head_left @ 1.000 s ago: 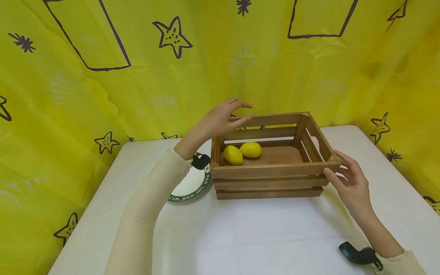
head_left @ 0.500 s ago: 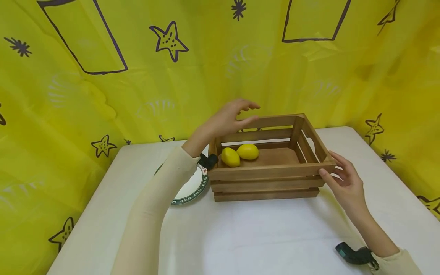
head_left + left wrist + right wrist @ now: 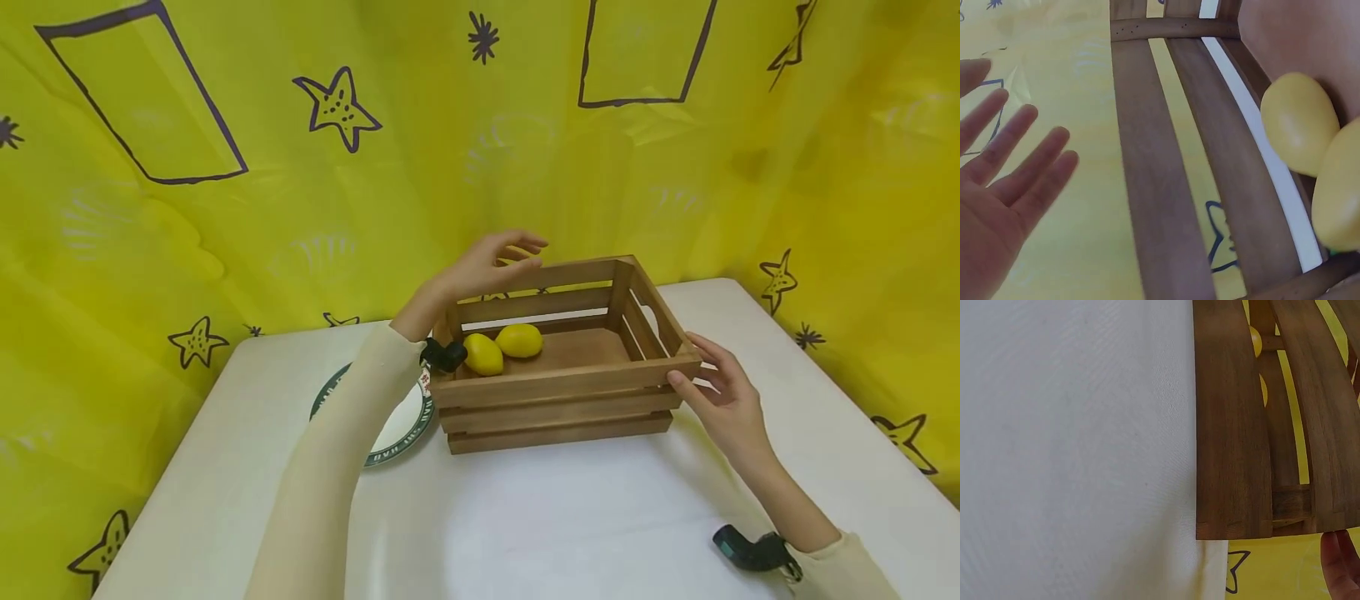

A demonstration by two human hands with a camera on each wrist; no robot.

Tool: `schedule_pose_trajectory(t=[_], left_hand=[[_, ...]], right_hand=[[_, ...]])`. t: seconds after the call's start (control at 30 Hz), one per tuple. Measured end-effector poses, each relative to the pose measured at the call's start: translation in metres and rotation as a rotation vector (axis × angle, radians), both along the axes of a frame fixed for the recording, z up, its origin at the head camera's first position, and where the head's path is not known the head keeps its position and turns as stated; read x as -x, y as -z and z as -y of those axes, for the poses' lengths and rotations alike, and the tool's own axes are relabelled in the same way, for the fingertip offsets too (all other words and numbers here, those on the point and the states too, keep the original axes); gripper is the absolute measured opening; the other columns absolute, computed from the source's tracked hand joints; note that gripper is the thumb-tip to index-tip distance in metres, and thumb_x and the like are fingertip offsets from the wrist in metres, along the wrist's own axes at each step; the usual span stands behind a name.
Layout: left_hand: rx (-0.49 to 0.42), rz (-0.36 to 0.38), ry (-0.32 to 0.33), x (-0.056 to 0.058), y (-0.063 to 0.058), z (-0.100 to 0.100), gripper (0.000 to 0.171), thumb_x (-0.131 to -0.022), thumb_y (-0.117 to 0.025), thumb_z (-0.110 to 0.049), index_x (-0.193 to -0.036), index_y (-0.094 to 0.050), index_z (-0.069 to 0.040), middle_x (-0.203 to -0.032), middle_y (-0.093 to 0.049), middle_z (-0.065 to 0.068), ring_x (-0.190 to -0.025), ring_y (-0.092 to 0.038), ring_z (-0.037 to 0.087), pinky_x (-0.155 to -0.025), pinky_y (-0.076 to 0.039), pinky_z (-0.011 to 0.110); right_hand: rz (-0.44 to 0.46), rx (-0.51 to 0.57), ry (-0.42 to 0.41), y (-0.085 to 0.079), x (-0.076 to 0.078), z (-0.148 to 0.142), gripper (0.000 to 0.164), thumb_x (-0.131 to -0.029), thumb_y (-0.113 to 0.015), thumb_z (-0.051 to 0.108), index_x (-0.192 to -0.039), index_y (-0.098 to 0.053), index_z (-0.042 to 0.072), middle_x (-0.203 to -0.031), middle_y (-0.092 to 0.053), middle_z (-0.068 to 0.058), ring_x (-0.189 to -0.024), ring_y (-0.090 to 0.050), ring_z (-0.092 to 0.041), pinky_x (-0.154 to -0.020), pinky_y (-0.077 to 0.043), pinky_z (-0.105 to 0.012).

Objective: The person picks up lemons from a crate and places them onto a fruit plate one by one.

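Your left hand is spread loosely, holding nothing, above the left end of the crate, while your right hand grips the crate's near right corner between thumb and fingers. The crate sits on the white table, two lemons lying side by side in its left end, and the plate is just left of it, partly hidden by your left sleeve.

The left hand has shifted a little rightward relative to the crate, bringing its black wrist camera across the near left corner; the plate's left rim now shows past the sleeve, and the head view has turned slightly
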State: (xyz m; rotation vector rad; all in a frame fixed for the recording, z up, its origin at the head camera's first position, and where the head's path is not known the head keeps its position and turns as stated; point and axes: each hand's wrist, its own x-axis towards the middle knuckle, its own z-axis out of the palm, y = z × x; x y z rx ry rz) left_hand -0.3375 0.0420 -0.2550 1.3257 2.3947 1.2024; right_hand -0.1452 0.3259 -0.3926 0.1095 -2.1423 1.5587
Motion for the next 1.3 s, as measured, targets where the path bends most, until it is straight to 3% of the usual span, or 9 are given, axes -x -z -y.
schedule_pose_trajectory(t=[0.23,0.43,0.73,0.9,1.1,1.3], left_hand=[[0.065,0.042,0.018,0.011,0.008,-0.002,0.045,-0.098,-0.059,-0.017,-0.14,-0.049,-0.003,-0.139,-0.053,0.014,-0.125,-0.053,0.03,-0.103,-0.045,0.035],[0.125,0.074,0.033,0.013,0.011,-0.015,0.047,-0.096,-0.062,-0.015,-0.14,-0.048,-0.002,-0.139,-0.051,0.015,-0.127,-0.052,0.03,-0.105,-0.043,0.032],[0.224,0.21,0.033,0.016,0.026,-0.019,0.048,-0.096,-0.062,-0.019,-0.139,-0.049,-0.003,-0.142,-0.051,0.009,-0.132,-0.046,0.021,-0.108,-0.04,0.032],[0.308,0.185,0.043,0.018,0.031,-0.018,0.048,-0.096,-0.062,-0.023,-0.139,-0.05,-0.004,-0.139,-0.054,0.011,-0.13,-0.047,0.023,-0.108,-0.038,0.034],[0.507,0.156,0.054,0.022,0.042,-0.018,0.052,-0.095,-0.063,-0.024,-0.142,-0.048,-0.006,-0.145,-0.05,0.009,-0.133,-0.046,0.023,-0.109,-0.038,0.033],[0.603,0.236,0.06,0.025,0.051,-0.017,0.06,-0.094,-0.065,-0.019,-0.147,-0.041,-0.006,-0.152,-0.04,0.012,-0.141,-0.036,0.026,-0.112,-0.035,0.037]], right_hand=[[0.01,-0.018,-0.004,0.0,-0.001,0.001,0.061,-0.091,-0.063,-0.003,-0.147,-0.043,0.013,-0.127,-0.05,0.014,-0.104,-0.055,0.0,-0.082,-0.046,-0.007],[0.011,0.014,-0.004,-0.001,-0.001,-0.001,0.061,-0.091,-0.063,-0.004,-0.146,-0.044,0.013,-0.125,-0.051,0.012,-0.103,-0.055,0.0,-0.081,-0.046,-0.007],[0.009,0.074,-0.022,-0.001,0.001,0.0,0.059,-0.09,-0.064,-0.006,-0.144,-0.046,0.01,-0.121,-0.052,0.008,-0.102,-0.056,-0.001,-0.081,-0.048,-0.009],[0.013,0.034,-0.009,-0.003,0.0,0.0,0.059,-0.09,-0.063,-0.006,-0.145,-0.046,0.011,-0.121,-0.051,0.008,-0.103,-0.056,-0.001,-0.081,-0.047,-0.008],[0.019,0.012,-0.015,-0.004,0.001,0.0,0.06,-0.091,-0.063,-0.004,-0.146,-0.044,0.012,-0.124,-0.051,0.009,-0.104,-0.055,-0.002,-0.083,-0.047,-0.008],[0.028,-0.013,0.001,-0.003,0.0,0.001,0.06,-0.091,-0.063,-0.004,-0.146,-0.043,0.012,-0.124,-0.05,0.011,-0.105,-0.054,-0.002,-0.083,-0.046,-0.008]])
